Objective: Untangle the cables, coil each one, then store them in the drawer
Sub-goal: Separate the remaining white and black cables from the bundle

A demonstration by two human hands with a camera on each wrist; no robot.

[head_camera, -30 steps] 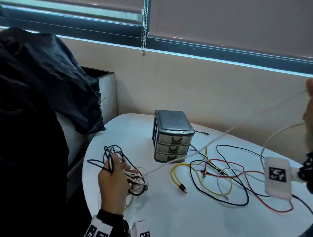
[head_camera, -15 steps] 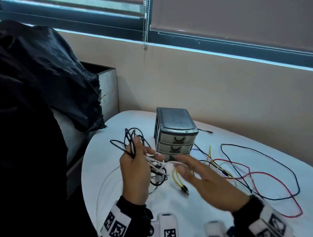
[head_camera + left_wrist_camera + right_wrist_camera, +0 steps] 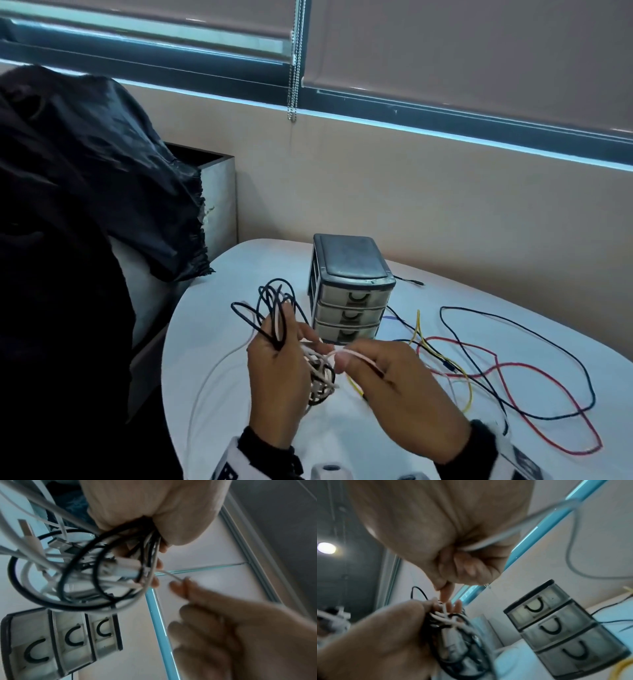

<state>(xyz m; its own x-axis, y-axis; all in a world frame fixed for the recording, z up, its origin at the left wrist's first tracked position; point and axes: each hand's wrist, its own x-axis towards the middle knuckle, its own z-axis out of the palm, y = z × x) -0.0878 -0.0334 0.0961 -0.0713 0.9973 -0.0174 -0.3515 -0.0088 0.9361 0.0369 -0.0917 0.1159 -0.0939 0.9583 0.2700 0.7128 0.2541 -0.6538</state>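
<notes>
Left hand [image 3: 274,373] is raised above the near left part of the white table [image 3: 212,308], fingers curled round a tangled bundle of black and white cables [image 3: 317,377]; black loops [image 3: 274,301] stand up out of the fist and more coils hang below it. The left wrist view shows USB plugs [image 3: 60,545] caught up in the same bundle (blurred, so their number cannot be told). Right hand [image 3: 397,394] sits just right of the left, thumb and forefinger pinching a single white cable [image 3: 356,354] where it leaves the tangle; the remaining fingers are loosely curled.

Small three-drawer unit [image 3: 349,301] stands on the table just beyond both hands, all three drawers pushed in. To its right, loose cables lie spread across the tabletop: a red cable [image 3: 548,404], a yellow cable [image 3: 467,387] and a long black cable [image 3: 582,370], crossing one another. A further white strand [image 3: 205,387] trails down the near left of the table.

Black cloth [image 3: 85,188] covers the far left.
</notes>
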